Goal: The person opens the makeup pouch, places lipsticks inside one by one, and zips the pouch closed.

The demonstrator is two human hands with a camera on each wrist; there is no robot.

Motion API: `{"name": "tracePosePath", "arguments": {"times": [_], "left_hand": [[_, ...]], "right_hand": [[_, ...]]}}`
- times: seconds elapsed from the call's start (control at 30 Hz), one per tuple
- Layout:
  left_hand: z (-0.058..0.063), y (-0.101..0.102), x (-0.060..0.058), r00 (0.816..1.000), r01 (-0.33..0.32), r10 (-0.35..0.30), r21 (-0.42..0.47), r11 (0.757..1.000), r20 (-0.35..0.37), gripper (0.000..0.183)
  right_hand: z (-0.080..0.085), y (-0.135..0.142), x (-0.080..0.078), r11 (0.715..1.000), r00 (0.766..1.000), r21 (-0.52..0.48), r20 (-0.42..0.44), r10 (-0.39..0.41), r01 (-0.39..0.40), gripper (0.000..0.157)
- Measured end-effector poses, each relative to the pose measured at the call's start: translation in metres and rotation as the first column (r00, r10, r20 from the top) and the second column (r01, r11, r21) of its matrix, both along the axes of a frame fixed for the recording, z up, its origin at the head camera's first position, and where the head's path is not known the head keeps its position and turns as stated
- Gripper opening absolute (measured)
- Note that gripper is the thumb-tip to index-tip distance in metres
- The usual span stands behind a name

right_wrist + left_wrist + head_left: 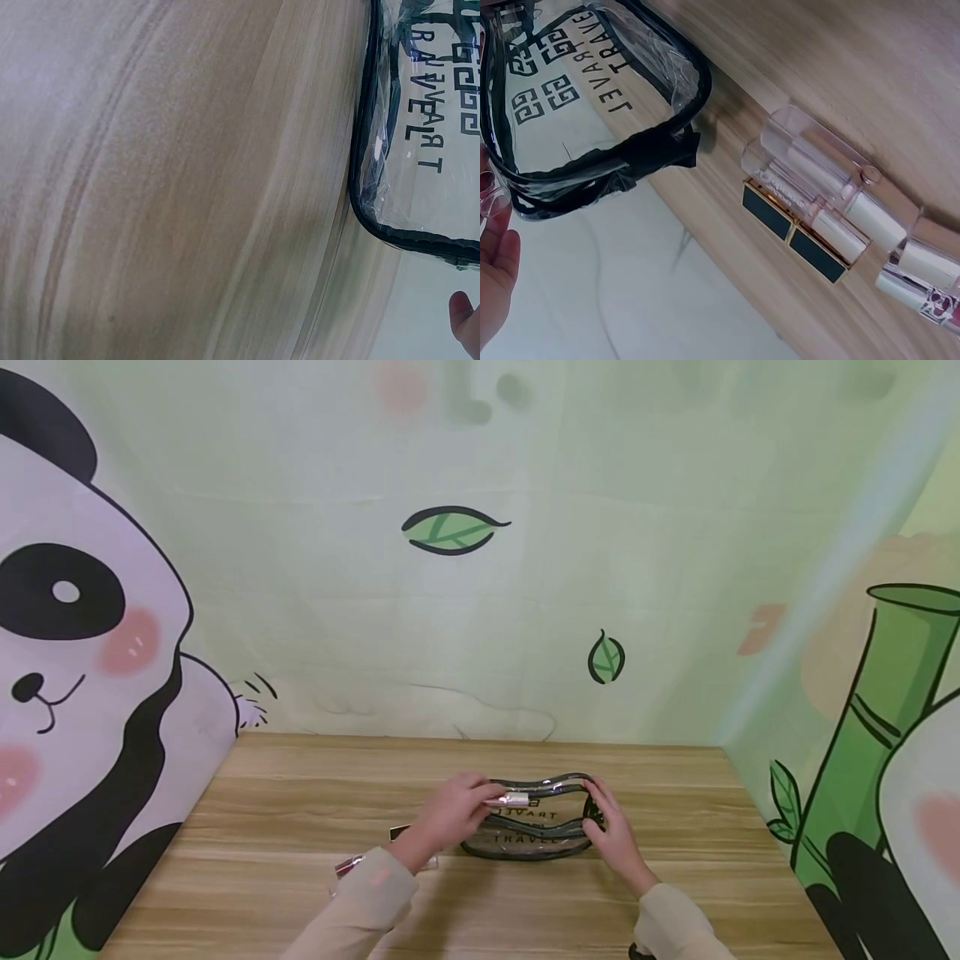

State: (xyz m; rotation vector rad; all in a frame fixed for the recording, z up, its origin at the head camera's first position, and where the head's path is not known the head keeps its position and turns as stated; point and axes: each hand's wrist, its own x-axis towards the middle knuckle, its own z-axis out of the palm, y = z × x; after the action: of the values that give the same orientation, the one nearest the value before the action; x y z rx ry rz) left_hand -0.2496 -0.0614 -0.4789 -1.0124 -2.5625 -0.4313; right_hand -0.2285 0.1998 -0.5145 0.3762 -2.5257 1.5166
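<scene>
A clear travel pouch (525, 843) with black trim and dark lettering stands on the wooden table, its top spread apart. My left hand (453, 810) pinches a small shiny lip-colour tube (513, 799), which overlaps the pouch mouth. At the pouch's right end, my right hand (615, 835) holds the rim, fingers on the far edge and thumb on the near one. The left wrist view shows the pouch's black edge (652, 150) and left fingers (508, 251) at the frame's side. Only a bit of the right hand (466, 322) enters the right wrist view.
Left of the pouch, partly behind my left forearm, lie several cosmetics: clear-capped tubes (810, 165), a dark green case (795, 232) with gold edges, and a silvery tube (919, 292). A printed panda backdrop (525, 610) rises along the table's far edge.
</scene>
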Motion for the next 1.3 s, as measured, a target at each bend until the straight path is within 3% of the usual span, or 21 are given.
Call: {"name": "tracePosePath", "arguments": {"times": [0.1,0.33,1.3], "left_hand": [[0.0,0.004,0.0,1.0,-0.012,0.012,-0.009,1.0,0.011,0.024],[-0.001,0.013,-0.002,1.0,-0.011,0.012,-0.032,0.999,0.025,0.024],[-0.004,0.032,0.001,0.999,0.019,-0.014,-0.105,0.994,0.047,0.023]], "right_hand": [[0.008,-0.003,0.004,1.0,1.0,0.005,0.001,-0.002,0.002,0.056],[-0.023,0.009,-0.012,1.0,1.0,0.015,-0.014,0.005,-0.004,0.06],[-0.026,0.008,-0.014,1.0,1.0,0.016,-0.019,-0.006,0.006,0.061]]}}
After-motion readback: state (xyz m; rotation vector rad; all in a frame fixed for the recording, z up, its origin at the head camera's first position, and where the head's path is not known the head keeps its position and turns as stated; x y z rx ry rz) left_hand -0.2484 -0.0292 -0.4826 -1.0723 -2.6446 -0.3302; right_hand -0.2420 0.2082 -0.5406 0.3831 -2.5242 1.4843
